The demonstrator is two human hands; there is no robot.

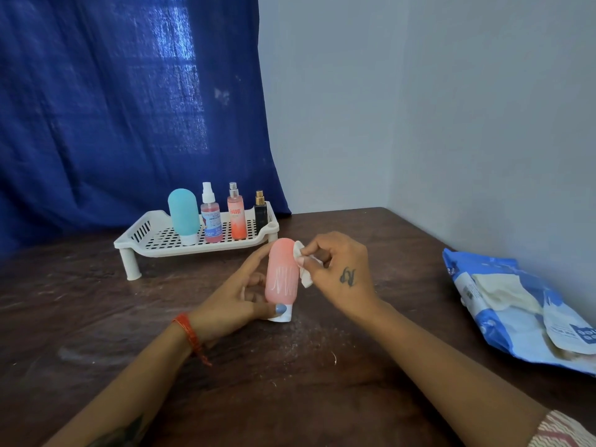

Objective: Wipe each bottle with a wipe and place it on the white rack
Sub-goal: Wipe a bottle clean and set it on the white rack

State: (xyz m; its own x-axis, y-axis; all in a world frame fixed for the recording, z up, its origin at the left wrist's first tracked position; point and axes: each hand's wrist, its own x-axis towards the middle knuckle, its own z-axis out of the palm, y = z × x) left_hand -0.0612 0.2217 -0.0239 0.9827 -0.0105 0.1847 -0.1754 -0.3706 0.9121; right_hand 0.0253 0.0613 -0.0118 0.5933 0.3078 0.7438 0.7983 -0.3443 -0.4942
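Figure. Wiping the last bottle. We held the pink squeeze bottle (281, 275) upright at the centre of the bench (96, 317), its white cap (285, 317) down on the surface. Our left hand (235, 301) curled round the lower body from the nine o'clock side, thumb pressed just above the cap. Our right hand (342, 272) pinched a folded white wipe (303, 266) between thumb and fingers (309, 254) and laid it against the bottle's upper shoulder at two o'clock. The remaining fingers of that hand were loosely bent and held nothing else.

At eleven o'clock from the bottle stood the white rack (151, 240), already carrying a teal squeeze bottle (183, 214), a pink spray bottle (210, 221), an orange mist bottle (237, 217) and a small dark perfume bottle (260, 212). The wipe packet (516, 311) lay well apart at three o'clock, near the bench edge.

To do this step well, we judged that the left hand should turn the bottle while the wipe travelled from shoulder to cap, so that the pale streaks (283, 279) on the front face were covered. The soft body would likely yield, so light pressure seemed wise. Free rack space lay in front of the standing row.
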